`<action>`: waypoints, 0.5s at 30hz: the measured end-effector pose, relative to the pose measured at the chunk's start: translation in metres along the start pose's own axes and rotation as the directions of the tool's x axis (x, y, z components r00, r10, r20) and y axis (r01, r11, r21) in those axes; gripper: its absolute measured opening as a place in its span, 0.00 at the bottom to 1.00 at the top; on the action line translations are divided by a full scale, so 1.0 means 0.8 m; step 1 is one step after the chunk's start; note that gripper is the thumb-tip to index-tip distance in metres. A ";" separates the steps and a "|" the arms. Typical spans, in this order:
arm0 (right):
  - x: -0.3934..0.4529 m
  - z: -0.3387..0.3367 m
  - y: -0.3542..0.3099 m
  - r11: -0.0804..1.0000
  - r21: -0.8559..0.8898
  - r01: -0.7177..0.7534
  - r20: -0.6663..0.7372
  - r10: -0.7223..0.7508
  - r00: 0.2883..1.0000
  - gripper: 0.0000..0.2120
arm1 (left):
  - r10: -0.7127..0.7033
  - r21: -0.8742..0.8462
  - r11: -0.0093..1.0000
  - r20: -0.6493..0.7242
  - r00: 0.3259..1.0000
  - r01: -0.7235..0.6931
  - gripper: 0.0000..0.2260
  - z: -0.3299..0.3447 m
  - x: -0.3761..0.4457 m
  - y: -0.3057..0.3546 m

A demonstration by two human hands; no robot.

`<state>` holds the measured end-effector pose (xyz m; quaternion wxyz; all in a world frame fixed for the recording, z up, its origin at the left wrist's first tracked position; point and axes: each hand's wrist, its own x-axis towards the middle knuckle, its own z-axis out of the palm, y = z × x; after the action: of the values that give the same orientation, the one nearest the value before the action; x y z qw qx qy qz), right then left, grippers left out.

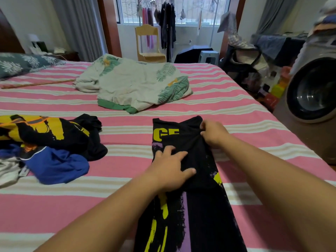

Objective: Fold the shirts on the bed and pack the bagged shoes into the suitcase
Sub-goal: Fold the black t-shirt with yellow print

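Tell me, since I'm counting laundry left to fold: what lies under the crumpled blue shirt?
The crumpled blue shirt partly rests on the pink striped bedsheet; its far edge overlaps a black-and-yellow printed shirt and grey-white fabric. Anything further beneath is covered.

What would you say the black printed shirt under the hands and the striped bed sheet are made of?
Black printed shirt: soft matte knit, probably cotton jersey; it bunches where the right hand pinches it. Striped bed sheet: matte woven cloth, perhaps cotton; flat, no sheen.

A leaf-printed quilt (134,84) is lying crumpled mid-bed, a floral pillow (21,63) is resting far left, a wooden chair (148,43) is standing by the window, and a washing machine (312,91) is sitting right.
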<state>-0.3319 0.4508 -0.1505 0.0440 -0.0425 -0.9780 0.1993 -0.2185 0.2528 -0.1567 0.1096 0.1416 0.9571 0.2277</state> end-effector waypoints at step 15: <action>0.035 0.057 0.025 0.998 0.028 0.055 -0.080 -0.053 0.995 0.39 | -0.258 -0.028 0.964 -0.353 0.899 0.265 0.34 -0.017 0.168 -0.094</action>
<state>-0.3631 0.4544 -0.1980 0.0890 -0.0233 -0.9731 0.2111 -0.3645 0.2258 -0.1997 -0.0362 -0.0301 0.9737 0.2228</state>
